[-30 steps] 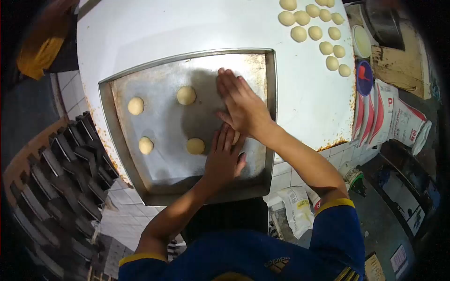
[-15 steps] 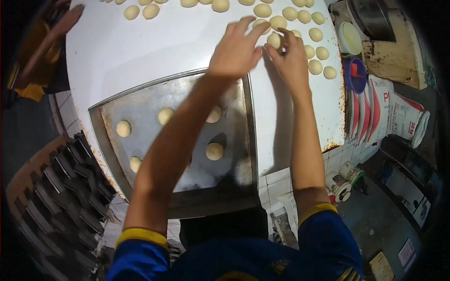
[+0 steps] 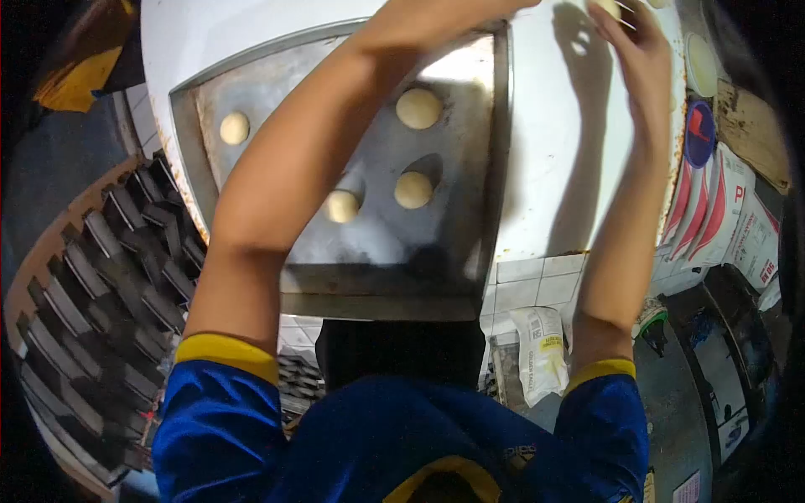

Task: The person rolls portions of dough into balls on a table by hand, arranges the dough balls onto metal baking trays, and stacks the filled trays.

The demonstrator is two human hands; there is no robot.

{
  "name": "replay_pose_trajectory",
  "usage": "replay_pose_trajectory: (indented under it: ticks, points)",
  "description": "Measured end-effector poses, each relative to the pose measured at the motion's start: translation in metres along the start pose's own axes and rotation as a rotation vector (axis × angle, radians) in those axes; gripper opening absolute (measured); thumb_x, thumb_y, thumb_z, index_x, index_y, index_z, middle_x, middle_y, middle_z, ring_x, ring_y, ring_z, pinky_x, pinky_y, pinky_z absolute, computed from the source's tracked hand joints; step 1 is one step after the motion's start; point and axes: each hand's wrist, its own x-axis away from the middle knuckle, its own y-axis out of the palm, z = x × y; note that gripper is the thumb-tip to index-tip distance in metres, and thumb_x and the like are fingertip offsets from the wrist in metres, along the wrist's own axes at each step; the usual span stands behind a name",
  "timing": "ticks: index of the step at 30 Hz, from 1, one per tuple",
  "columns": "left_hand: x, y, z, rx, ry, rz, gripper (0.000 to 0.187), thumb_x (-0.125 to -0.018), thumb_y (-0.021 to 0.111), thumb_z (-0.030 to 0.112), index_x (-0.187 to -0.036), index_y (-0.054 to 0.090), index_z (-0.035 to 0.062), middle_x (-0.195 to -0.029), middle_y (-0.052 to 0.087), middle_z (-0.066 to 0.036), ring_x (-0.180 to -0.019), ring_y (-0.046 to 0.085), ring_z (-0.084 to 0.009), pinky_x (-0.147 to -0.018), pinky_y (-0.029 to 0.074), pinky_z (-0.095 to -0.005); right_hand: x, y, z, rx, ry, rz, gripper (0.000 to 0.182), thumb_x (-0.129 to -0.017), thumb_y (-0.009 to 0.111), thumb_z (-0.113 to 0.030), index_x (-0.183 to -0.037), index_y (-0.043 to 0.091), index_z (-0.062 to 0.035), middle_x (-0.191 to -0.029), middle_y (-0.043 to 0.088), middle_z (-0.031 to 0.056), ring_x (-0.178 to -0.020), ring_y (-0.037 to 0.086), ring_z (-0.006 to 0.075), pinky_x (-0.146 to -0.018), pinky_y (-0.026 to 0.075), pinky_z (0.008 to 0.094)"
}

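"Four balls show in the tray from the head view. How do they lie?"

"Two in its right half, one behind the other; one near its middle, just beside the left arm; one near its left wall. All stand apart."

"And the left hand?"

"By the tray's far right corner, mostly cut off by the top edge, so I cannot tell whether it grasps anything."

"The right hand?"

"Well right of the tray's far corner, over the bench, pinching another ball, itself partly cut off."

"Anything else about?"

"A bowl with something red in it, well right of the tray, past the bench's rusty edge. Sacks stand just beside the bowl, also right of the tray. A bag lies off the tray's near right corner."
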Motion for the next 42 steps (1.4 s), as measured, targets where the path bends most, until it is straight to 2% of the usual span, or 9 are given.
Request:
replay_pose_trajectory:
  ticks: [2,11,18,25,28,30,32,36,42]
  points:
    - [0.076,-0.050,0.017,-0.131,0.024,-0.046,0.053,-0.092,0.076,0.008,-0.144,0.066,0.0092,-0.151,0.057,-0.028,-0.134,0.061,-0.0465,-0.108,0.055,-0.0516,0.035,-0.026,-0.004,0.003,-0.086,-0.200,0.046,-0.107,0.079,-0.019,-0.146,0.069,0.0035,-0.135,0.076,0.0135,-0.122,0.072,0.0190,-0.108,0.057,0.0341]
    - [0.440,-0.091,0.085,0.259,-0.532,-0.363,0.056,-0.086,0.082,-0.008,-0.137,0.071,0.0116,-0.146,0.057,-0.022,-0.127,0.067,-0.0410,-0.102,0.063,-0.0467,0.322,0.048,-0.062,0.044,0.144,-0.799,0.041,-0.092,0.084,-0.005,-0.132,0.075,-0.0050,-0.130,0.069,0.0128,-0.113,0.074,0.0323,-0.094,0.066,0.0386]
    - [0.473,-0.072,0.060,-0.035,-0.182,-0.587,0.057,-0.089,0.088,0.011,-0.142,0.068,0.0192,-0.153,0.054,-0.018,-0.139,0.057,-0.0444,-0.111,0.056,-0.0534,0.359,0.069,-0.026,0.658,-0.302,-0.935,0.050,-0.096,0.078,-0.017,-0.144,0.069,-0.0084,-0.154,0.059,0.0146,-0.143,0.058,0.0330,-0.118,0.054,0.0455]
    - [0.452,-0.070,0.047,-0.150,0.099,-0.751,0.089,-0.097,0.079,0.032,-0.175,0.039,0.0172,-0.182,0.035,-0.007,-0.168,0.032,-0.0306,-0.137,0.030,-0.0559,0.354,0.078,-0.011,0.938,-0.613,-1.193,0.080,-0.111,0.056,-0.058,-0.169,0.046,-0.0040,-0.184,0.030,0.0148,-0.173,0.018,0.0299,-0.141,0.013,0.0537]
    - [0.446,-0.075,0.055,-0.185,0.068,-0.794,0.094,-0.092,0.084,0.030,-0.175,0.040,0.0196,-0.179,0.037,-0.009,-0.165,0.037,-0.0363,-0.133,0.035,-0.0576,0.336,0.070,-0.025,0.696,-0.549,-1.022,0.068,-0.115,0.054,-0.049,-0.165,0.051,-0.0045,-0.172,0.049,0.0202,-0.168,0.034,0.0357,-0.138,0.023,0.0543]
    - [0.437,-0.087,0.062,-0.128,0.077,-0.711,0.090,-0.090,0.085,0.027,-0.170,0.046,0.0178,-0.176,0.040,-0.013,-0.162,0.040,-0.0397,-0.131,0.038,-0.0592,0.294,0.059,-0.051,-0.001,0.203,-1.138,0.060,-0.114,0.061,-0.037,-0.166,0.052,-0.0092,-0.149,0.070,0.0187,-0.142,0.065,0.0326,-0.123,0.048,0.0489]
    - [0.422,-0.099,0.078,0.017,0.047,-0.453,0.087,-0.077,0.086,0.011,-0.159,0.057,0.0119,-0.163,0.051,-0.020,-0.147,0.053,-0.0461,-0.119,0.047,-0.0599,0.238,0.032,-0.055,-0.095,0.217,-0.797,0.048,-0.111,0.067,-0.026,-0.154,0.065,-0.0065,-0.119,0.079,0.0161,-0.111,0.075,0.0284,-0.102,0.058,0.0428]
    - [0.415,-0.102,0.103,-0.012,-0.165,-0.226,0.076,-0.080,0.083,0.005,-0.153,0.062,0.0121,-0.152,0.061,-0.017,-0.134,0.061,-0.0404,-0.112,0.050,-0.0531,0.090,-0.024,-0.001,0.495,-0.203,0.019,0.043,-0.101,0.077,-0.025,-0.134,0.073,0.0019,-0.129,0.075,0.0235,-0.119,0.071,0.0396,-0.105,0.055,0.0455]
    - [0.427,-0.094,0.117,0.007,-0.290,-0.136,0.064,-0.086,0.080,0.003,-0.147,0.065,0.0093,-0.144,0.064,-0.021,-0.127,0.063,-0.0410,-0.108,0.051,-0.0526,-0.019,-0.062,0.093,0.998,-0.189,0.005,0.056,-0.094,0.083,-0.031,-0.141,0.072,-0.0011,-0.129,0.073,0.0278,-0.118,0.070,0.0450,-0.104,0.056,0.0528]
